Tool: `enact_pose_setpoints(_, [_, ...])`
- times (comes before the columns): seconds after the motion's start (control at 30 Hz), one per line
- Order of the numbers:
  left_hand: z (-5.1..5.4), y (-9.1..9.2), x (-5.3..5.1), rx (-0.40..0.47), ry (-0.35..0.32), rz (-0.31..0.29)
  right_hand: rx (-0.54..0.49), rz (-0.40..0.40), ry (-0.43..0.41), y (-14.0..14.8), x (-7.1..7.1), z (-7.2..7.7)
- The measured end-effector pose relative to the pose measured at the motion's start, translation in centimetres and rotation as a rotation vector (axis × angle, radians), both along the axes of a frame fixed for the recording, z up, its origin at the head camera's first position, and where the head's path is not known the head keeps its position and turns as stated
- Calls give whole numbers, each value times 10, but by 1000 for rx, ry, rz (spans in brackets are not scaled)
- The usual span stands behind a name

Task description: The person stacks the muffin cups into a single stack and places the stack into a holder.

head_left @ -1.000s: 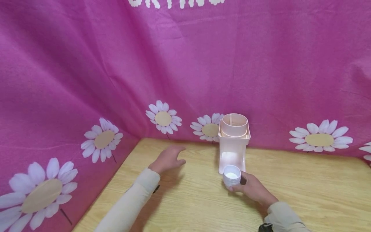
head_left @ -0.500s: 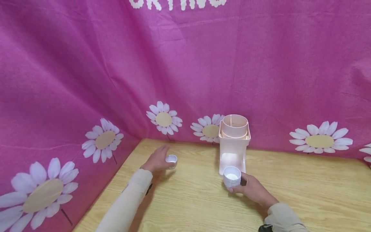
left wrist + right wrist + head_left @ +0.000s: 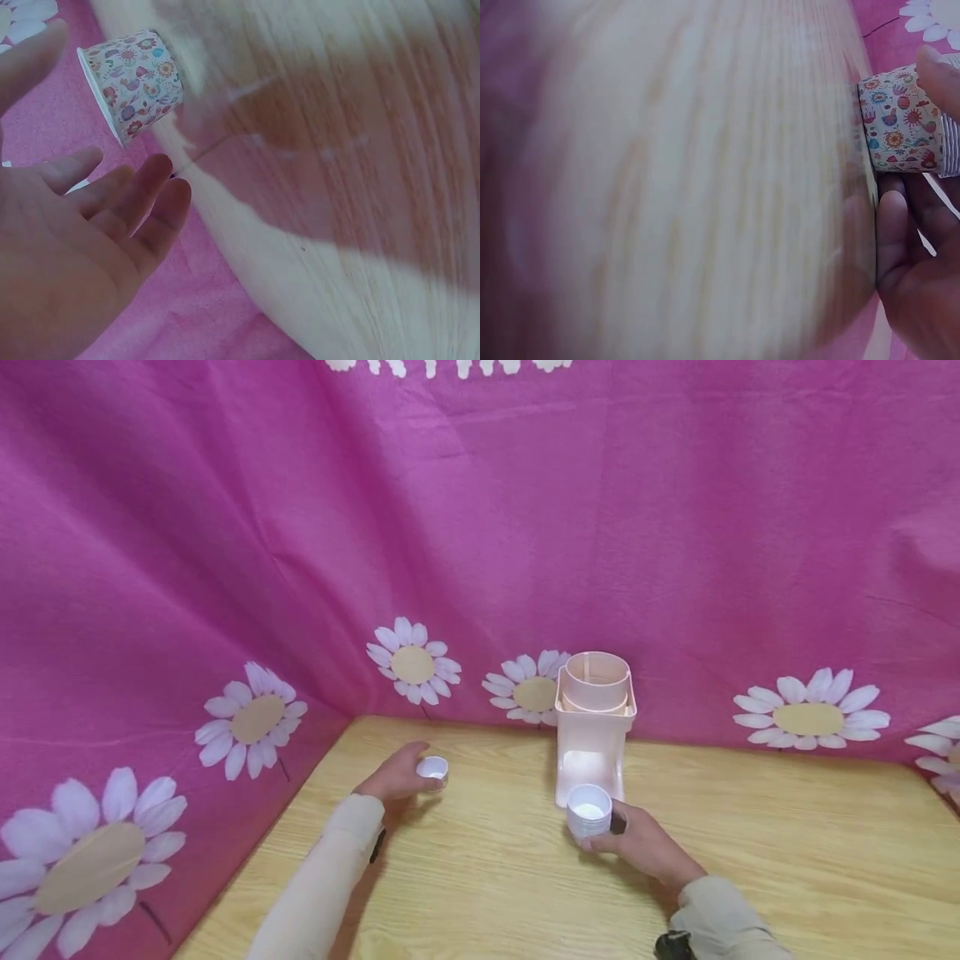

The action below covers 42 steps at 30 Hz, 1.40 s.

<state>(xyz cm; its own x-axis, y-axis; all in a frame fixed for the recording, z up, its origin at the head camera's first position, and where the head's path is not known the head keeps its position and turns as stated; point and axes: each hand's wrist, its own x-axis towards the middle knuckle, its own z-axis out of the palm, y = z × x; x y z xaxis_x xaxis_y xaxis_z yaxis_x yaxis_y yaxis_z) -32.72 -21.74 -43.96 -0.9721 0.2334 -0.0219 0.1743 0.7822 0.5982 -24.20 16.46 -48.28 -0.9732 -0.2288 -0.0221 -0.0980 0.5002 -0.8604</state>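
A single paper cup (image 3: 135, 84) with a flower print stands on the wooden table, its white inside showing in the head view. Beside it is my left hand (image 3: 401, 774); in the left wrist view the fingers (image 3: 161, 210) are spread loosely and lie apart from the cup. Near the table's middle, my right hand (image 3: 648, 843) holds a stack of nested paper cups (image 3: 589, 812), thumb on one side and fingers on the other. The stack (image 3: 900, 120) carries the same print, and its layered rims show in the right wrist view.
A pale pink plastic holder (image 3: 592, 735) with a round tube on top and an arched opening below stands just behind the stack. A magenta cloth (image 3: 480, 527) with daisies hangs along the table's back and left edges.
The left hand has drawn back to the left, and the single cup, not visible a second ago, now shows beside it. The right hand keeps its hold on the stack.
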Motion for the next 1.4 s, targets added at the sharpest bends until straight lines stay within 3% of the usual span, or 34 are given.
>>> enact_pose_setpoints(0.2, [-1,-1,2,-61,-22,17,8,-5,-22,-3,0,-1])
enact_pose_setpoints(0.5, [-1,6,-3,-101,33,8,-7,-19,-16,1,0,0])
enact_pose_setpoints(0.77, [-4,5,-5,-33,0,55,-8,-4,10,2,0,-1])
enact_pose_setpoints(1.0, [-7,2,-9,-52,5,58,-5,-8,-3,1,0,2])
enact_pose_setpoints(1.27, [-4,6,-3,-66,14,80,-11,-6,-14,2,1,2])
enact_pose_setpoints(1.4, [-1,13,2,-95,47,59,-12,-11,-14,3,1,1])
